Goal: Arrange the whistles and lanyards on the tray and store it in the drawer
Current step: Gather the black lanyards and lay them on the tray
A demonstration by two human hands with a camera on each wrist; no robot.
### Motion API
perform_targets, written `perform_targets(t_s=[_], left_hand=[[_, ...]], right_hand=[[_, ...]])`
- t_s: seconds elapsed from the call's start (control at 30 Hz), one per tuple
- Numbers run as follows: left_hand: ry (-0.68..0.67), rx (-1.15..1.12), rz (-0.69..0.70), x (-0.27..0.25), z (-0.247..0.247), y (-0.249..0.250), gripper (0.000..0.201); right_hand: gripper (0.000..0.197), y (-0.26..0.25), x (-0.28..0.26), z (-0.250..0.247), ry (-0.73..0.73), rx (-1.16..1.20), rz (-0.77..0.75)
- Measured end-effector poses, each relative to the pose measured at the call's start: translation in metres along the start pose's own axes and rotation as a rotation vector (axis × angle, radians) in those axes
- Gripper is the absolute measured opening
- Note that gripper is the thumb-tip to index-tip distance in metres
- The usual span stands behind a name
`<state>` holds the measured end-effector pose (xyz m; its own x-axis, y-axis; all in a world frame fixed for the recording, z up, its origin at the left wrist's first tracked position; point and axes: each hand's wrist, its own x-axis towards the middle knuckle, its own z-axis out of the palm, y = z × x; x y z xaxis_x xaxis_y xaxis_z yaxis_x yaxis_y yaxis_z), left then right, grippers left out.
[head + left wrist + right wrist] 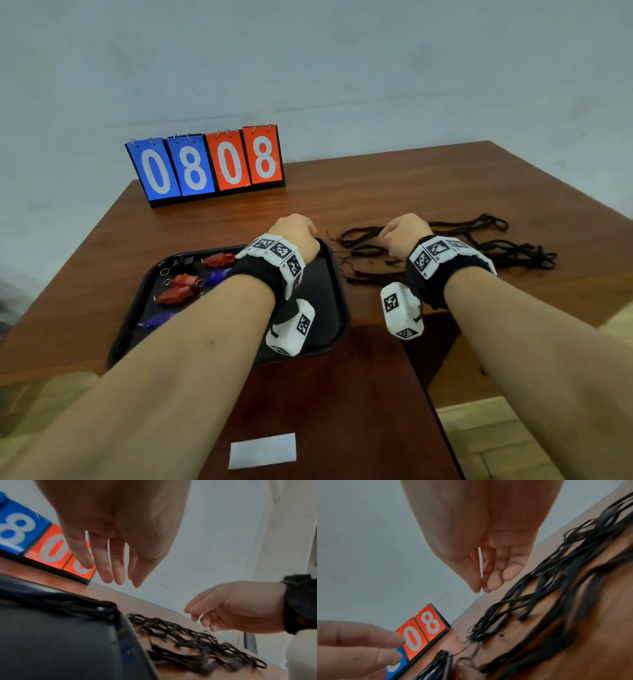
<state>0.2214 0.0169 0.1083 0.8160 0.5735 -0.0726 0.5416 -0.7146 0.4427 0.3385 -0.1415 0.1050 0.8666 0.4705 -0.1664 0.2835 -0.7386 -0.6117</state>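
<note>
A black tray [323, 294] lies on the wooden table, left of centre. It holds three red whistles [181, 281] and some blue whistles [217, 275], partly hidden by my left forearm. My left hand [294, 229] hovers over the tray's far right corner with straight, relaxed fingers [118, 566] and holds nothing. A bundle of black lanyards [65, 603] lies along that corner of the tray. More loose black lanyards [496, 253] are spread on the table to the right. My right hand [404, 233] hangs just above their left end, its fingers [493, 580] loosely curled together with nothing visible in them.
A blue and red flip scoreboard [205, 164] reading 0808 stands at the table's back edge. A dark wooden front with a white label [262, 450] sits below the table's near edge. The table ends just right of the lanyards, above a tiled floor [513, 445].
</note>
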Motion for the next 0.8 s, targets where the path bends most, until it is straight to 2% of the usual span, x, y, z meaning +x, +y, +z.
perform_targets(t_s=[0.1, 0.27, 0.4, 0.5, 0.57, 0.8], left_hand=[[-0.068, -0.023, 0.056, -0.004, 0.024, 0.031, 0.01], [-0.214, -0.022, 0.08, -0.001, 0.053, 0.057, 0.023], [-0.269, 0.038, 0.105, 0.006, 0.07, 0.068, 0.029], [-0.312, 0.115, 0.098, 0.013, 0.08, 0.075, 0.016], [-0.319, 0.182, 0.085, 0.018, 0.085, 0.079, 0.001], [-0.301, 0.241, 0.081, 0.025, 0.097, 0.08, 0.008]], right_hand=[[0.023, 0.027, -0.009, -0.014, -0.027, 0.016, 0.033], [0.024, 0.053, -0.018, -0.023, -0.074, 0.0, 0.039], [0.023, 0.061, -0.016, -0.02, -0.115, -0.043, 0.041], [0.024, 0.066, -0.012, -0.015, -0.13, -0.079, 0.025], [0.025, 0.067, -0.009, -0.013, -0.146, -0.113, 0.014], [0.028, 0.067, 0.008, -0.002, -0.161, -0.356, -0.02]])
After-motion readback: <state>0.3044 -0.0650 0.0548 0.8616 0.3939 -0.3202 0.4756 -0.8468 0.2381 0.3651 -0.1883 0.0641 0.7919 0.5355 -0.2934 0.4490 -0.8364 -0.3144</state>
